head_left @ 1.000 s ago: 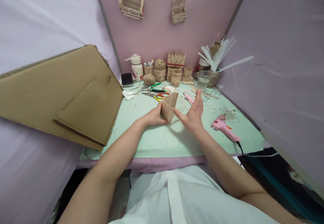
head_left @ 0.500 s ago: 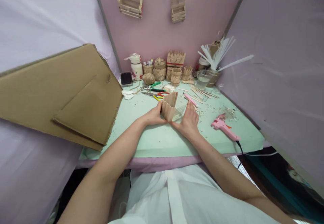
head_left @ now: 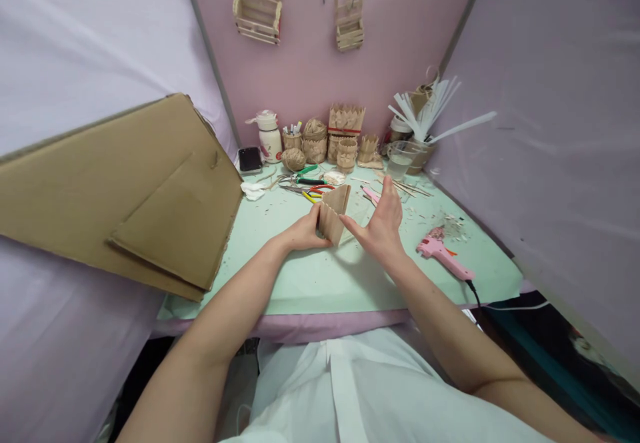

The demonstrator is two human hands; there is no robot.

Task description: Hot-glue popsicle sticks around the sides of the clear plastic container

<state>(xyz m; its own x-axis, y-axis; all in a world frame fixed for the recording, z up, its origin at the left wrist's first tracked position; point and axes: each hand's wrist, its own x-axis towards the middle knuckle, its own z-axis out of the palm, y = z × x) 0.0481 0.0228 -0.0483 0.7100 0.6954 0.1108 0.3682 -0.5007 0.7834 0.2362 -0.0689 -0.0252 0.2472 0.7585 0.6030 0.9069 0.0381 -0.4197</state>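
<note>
Just in front of me, my left hand (head_left: 305, 231) grips a small angled piece made of popsicle sticks (head_left: 332, 221), its thumb and fingers around the left side. Two of the piece's walls show, meeting at an angle. To the right of it, my right hand (head_left: 381, 224) is raised with its fingers stretched up and the thumb spread out. The thumb tip is at the right edge of the piece; I cannot tell if it touches. A clear, see-through sheet (head_left: 356, 224) lies on the table behind, partly covered by the right hand.
A pink glue gun (head_left: 445, 253) lies on the right, its cord over the table edge. Behind the hands are pliers (head_left: 311, 180), a pink cutter (head_left: 371, 195), thin sticks (head_left: 410, 188) and a water cup (head_left: 400, 160). A large cardboard sheet (head_left: 150, 163) leans at left.
My right hand has pulled away to the right and up, its thumb moving from the piece's bottom corner to its right edge. The left hand keeps its hold; the view has tilted slightly.
</note>
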